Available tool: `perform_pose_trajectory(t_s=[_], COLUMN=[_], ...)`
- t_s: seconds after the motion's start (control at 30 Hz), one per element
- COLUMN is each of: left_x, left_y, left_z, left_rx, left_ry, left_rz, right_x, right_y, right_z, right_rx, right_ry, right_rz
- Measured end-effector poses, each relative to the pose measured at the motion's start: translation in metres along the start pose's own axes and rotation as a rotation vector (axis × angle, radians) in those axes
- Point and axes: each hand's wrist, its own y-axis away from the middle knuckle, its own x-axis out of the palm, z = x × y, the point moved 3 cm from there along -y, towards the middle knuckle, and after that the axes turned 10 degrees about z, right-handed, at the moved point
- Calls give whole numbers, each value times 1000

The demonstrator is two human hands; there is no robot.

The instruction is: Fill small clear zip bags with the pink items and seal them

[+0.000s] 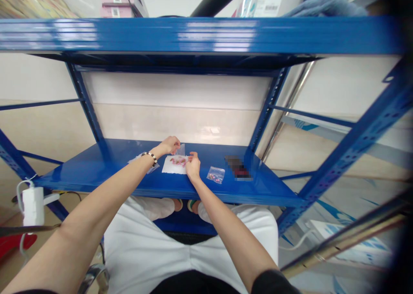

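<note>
My left hand (pixel 171 144), with a beaded bracelet on its wrist, is closed on a small clear plastic bag (pixel 181 150) at its fingertips. Just below the bag lies a white sheet of paper (pixel 169 167), and a heap of small reddish and pink beads (pixel 177 160) rests on it. At the sheet's right edge, my right hand (pixel 192 165) has its fingers bent together beside the beads. Whatever those fingers hold is too small to tell. Partly behind my left wrist are more clear bags (pixel 154 168).
To the right, a clear bag of coloured beads (pixel 216 174) and a dark, blurred-out flat object (pixel 238 168) lie on the blue shelf (pixel 200 190). The upper shelf beam (pixel 138 35) crosses above my hands. A white power strip (pixel 33 205) hangs at the left.
</note>
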Motion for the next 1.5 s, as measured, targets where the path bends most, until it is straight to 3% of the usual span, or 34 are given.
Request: perform_pose_trajectory(t_s=[0.37,0.77,1.2,1.37,1.5], left_x=[-3,-8,-17,-39,-58], left_y=[8,4,-6,-4,24], left_z=[-8,-8,6,7,28], left_rx=[-13,16,90,76,11], left_ry=[-121,-233,-128,51,235], left_rz=[35,-17,-205,-353,-506], right_x=[0,-1,-3,-2,-4], right_y=[1,2,1,1,1], right_z=[3,5,5,2,3], right_rx=[15,21,19,6,-2], right_ry=[-4,-11,-14,-8,-11], right_rz=[7,13,-3,-16,-30])
